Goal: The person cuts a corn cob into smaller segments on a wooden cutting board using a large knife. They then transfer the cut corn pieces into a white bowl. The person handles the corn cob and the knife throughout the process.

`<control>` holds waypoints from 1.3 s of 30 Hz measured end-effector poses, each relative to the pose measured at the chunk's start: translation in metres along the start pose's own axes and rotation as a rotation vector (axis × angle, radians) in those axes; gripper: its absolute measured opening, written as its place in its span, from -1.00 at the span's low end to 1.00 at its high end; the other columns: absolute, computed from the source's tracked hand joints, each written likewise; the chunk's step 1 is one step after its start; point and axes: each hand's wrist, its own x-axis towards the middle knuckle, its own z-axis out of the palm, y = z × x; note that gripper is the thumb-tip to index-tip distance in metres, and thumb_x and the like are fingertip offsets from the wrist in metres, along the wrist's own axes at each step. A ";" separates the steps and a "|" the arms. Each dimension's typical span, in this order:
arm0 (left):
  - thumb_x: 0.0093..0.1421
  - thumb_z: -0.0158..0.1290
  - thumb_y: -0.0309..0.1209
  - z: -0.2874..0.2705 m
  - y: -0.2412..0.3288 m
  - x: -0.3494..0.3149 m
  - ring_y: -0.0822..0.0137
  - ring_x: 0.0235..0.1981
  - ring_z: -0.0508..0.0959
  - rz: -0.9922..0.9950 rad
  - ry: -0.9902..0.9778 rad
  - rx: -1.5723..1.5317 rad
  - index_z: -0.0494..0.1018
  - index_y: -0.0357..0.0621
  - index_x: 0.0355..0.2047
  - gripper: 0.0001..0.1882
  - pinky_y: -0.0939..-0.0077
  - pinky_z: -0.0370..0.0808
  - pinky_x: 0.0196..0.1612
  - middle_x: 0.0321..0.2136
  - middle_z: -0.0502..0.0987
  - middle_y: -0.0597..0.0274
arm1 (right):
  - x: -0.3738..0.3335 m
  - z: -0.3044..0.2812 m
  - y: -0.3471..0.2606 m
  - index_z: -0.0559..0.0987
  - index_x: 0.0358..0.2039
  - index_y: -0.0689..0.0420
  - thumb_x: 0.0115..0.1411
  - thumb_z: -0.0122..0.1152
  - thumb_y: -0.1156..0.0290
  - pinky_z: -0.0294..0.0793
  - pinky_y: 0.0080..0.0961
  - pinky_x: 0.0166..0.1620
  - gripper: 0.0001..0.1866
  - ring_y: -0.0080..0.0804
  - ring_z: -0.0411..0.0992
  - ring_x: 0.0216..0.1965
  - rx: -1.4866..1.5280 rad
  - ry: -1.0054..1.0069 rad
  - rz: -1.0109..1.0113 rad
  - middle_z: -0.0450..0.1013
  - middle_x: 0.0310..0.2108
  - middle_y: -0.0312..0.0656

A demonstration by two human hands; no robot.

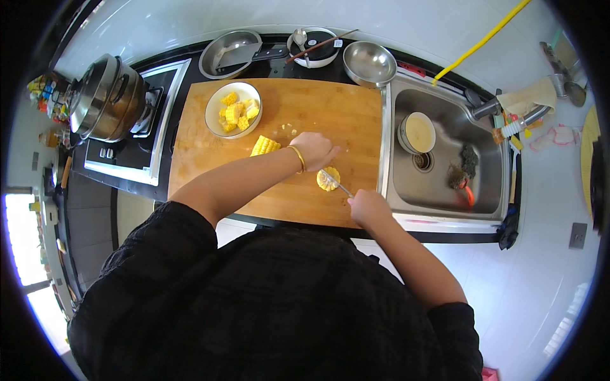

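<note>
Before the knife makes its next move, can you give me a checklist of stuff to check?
1. Bare right hand holds the thin silver-bladed knife: ok.
2. Blade reaches the round yellow corn piece: ok.
3. Corn piece lies on the flat brown wooden board: ok.
4. Bare left hand with the shiny gold bracelet steadies that piece: cannot tell.
5. Round white bowl stands upright: ok.
</note>
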 end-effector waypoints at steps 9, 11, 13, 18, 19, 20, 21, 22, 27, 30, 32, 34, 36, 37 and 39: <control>0.22 -0.33 -0.18 -0.011 0.016 0.001 0.00 -0.46 0.52 0.015 -0.024 0.082 0.46 -0.11 -0.49 -0.59 0.18 0.46 -0.43 -0.55 0.52 0.04 | -0.003 0.003 0.000 0.55 -0.48 0.23 0.13 0.01 0.16 0.43 -0.16 -0.31 -0.64 0.02 0.45 -0.40 0.033 -0.020 0.055 0.46 -0.48 0.09; 0.22 -0.33 -0.18 -0.007 0.009 -0.002 0.01 -0.46 0.52 0.011 -0.031 0.098 0.46 -0.11 -0.49 -0.60 0.19 0.47 -0.43 -0.54 0.52 0.04 | -0.003 -0.004 -0.014 0.55 -0.47 0.22 0.13 0.01 0.17 0.43 -0.16 -0.30 -0.65 0.02 0.45 -0.39 -0.005 -0.030 0.039 0.47 -0.46 0.07; 0.22 -0.32 -0.19 -0.005 0.009 -0.003 0.02 -0.46 0.53 0.003 -0.049 0.114 0.46 -0.11 -0.49 -0.60 0.20 0.47 -0.43 -0.54 0.52 0.04 | 0.001 -0.002 -0.006 0.55 -0.45 0.21 0.12 0.01 0.17 0.43 -0.17 -0.29 -0.67 0.01 0.46 -0.38 0.021 -0.045 0.047 0.47 -0.44 0.06; 0.22 -0.32 -0.19 -0.015 0.032 0.000 0.03 -0.45 0.53 -0.011 -0.059 0.119 0.46 -0.12 -0.52 -0.59 0.21 0.48 -0.44 -0.55 0.51 0.02 | 0.005 0.023 0.013 0.54 -0.47 0.21 0.10 0.04 0.20 0.43 -0.17 -0.28 -0.69 -0.01 0.46 -0.35 0.019 0.002 0.112 0.47 -0.44 0.06; 0.22 -0.32 -0.19 -0.008 0.028 -0.002 0.03 -0.46 0.53 0.011 -0.043 0.125 0.46 -0.13 -0.53 -0.58 0.20 0.48 -0.44 -0.55 0.51 0.02 | 0.002 0.024 0.009 0.54 -0.48 0.21 0.10 0.05 0.21 0.43 -0.17 -0.28 -0.70 -0.01 0.46 -0.35 0.033 -0.014 0.097 0.47 -0.44 0.06; 0.22 -0.32 -0.19 -0.003 0.022 0.000 0.02 -0.46 0.53 0.031 -0.014 0.134 0.46 -0.14 -0.55 -0.57 0.20 0.47 -0.43 -0.55 0.51 0.02 | 0.002 0.014 0.004 0.54 -0.48 0.21 0.10 0.05 0.21 0.43 -0.17 -0.29 -0.70 -0.01 0.46 -0.35 0.040 -0.018 0.079 0.47 -0.44 0.06; 0.22 -0.32 -0.19 0.001 0.017 0.000 0.02 -0.46 0.53 0.052 0.015 0.143 0.46 -0.15 -0.57 -0.56 0.19 0.47 -0.43 -0.56 0.51 0.01 | 0.001 0.008 0.001 0.54 -0.49 0.21 0.10 0.05 0.21 0.43 -0.18 -0.29 -0.70 -0.01 0.46 -0.35 0.048 -0.023 0.062 0.47 -0.44 0.06; 0.22 -0.32 -0.18 0.000 0.014 -0.003 0.02 -0.46 0.53 0.010 0.014 0.124 0.46 -0.16 -0.57 -0.55 0.18 0.47 -0.42 -0.55 0.51 0.01 | 0.002 0.008 -0.002 0.54 -0.48 0.21 0.10 0.05 0.21 0.43 -0.18 -0.29 -0.71 -0.01 0.46 -0.35 0.037 -0.001 0.034 0.47 -0.44 0.06; 0.22 -0.34 -0.14 -0.011 0.033 -0.010 0.02 -0.46 0.53 -0.082 -0.007 0.086 0.48 -0.16 -0.55 -0.52 0.17 0.47 -0.37 -0.54 0.52 0.00 | 0.001 0.021 0.006 0.55 -0.46 0.21 0.09 0.05 0.23 0.43 -0.19 -0.30 -0.72 -0.02 0.46 -0.38 0.057 0.037 0.018 0.47 -0.48 0.04; 0.23 -0.35 -0.15 -0.011 0.038 -0.009 0.03 -0.50 0.52 -0.080 0.010 0.117 0.48 -0.15 -0.54 -0.52 0.19 0.47 -0.39 -0.55 0.52 0.03 | 0.000 0.022 0.010 0.55 -0.45 0.21 0.10 0.04 0.23 0.43 -0.20 -0.30 -0.72 -0.03 0.46 -0.38 0.035 0.064 0.004 0.47 -0.49 0.04; 0.23 -0.34 -0.16 -0.005 0.033 -0.009 0.04 -0.52 0.52 -0.086 0.040 0.156 0.49 -0.14 -0.53 -0.54 0.20 0.46 -0.42 -0.56 0.52 0.05 | 0.000 0.024 0.008 0.55 -0.44 0.21 0.11 0.03 0.24 0.43 -0.20 -0.29 -0.72 -0.02 0.46 -0.37 0.029 0.077 -0.011 0.48 -0.47 0.04; 0.22 -0.33 -0.18 -0.001 0.026 -0.009 0.04 -0.54 0.51 -0.092 0.091 0.193 0.49 -0.12 -0.52 -0.56 0.21 0.45 -0.46 -0.58 0.51 0.07 | 0.008 0.018 -0.002 0.54 -0.43 0.20 0.10 0.03 0.26 0.44 -0.21 -0.27 -0.74 -0.03 0.46 -0.35 0.046 0.075 -0.012 0.48 -0.45 0.04; 0.20 -0.29 -0.20 0.018 0.011 -0.010 0.05 -0.55 0.50 -0.056 0.188 0.205 0.47 -0.13 -0.54 -0.60 0.22 0.43 -0.48 -0.60 0.49 0.09 | 0.003 0.024 -0.007 0.54 -0.41 0.20 0.10 0.03 0.27 0.44 -0.21 -0.26 -0.75 -0.04 0.46 -0.33 0.067 0.053 -0.001 0.48 -0.41 0.04; 0.19 -0.27 -0.22 0.016 0.009 -0.009 0.05 -0.55 0.49 -0.037 0.256 0.215 0.46 -0.13 -0.55 -0.62 0.22 0.42 -0.49 -0.61 0.48 0.10 | 0.005 0.021 -0.003 0.54 -0.41 0.20 0.10 0.03 0.28 0.44 -0.21 -0.25 -0.75 -0.04 0.46 -0.31 0.066 0.051 0.004 0.48 -0.40 0.04; 0.15 -0.18 -0.28 0.017 0.010 -0.011 0.08 -0.57 0.46 0.043 0.556 0.150 0.42 -0.15 -0.58 -0.71 0.23 0.40 -0.50 -0.63 0.46 0.10 | 0.004 0.024 -0.003 0.54 -0.37 0.20 0.10 0.04 0.27 0.43 -0.21 -0.24 -0.75 -0.06 0.45 -0.27 0.074 0.056 0.025 0.48 -0.34 0.03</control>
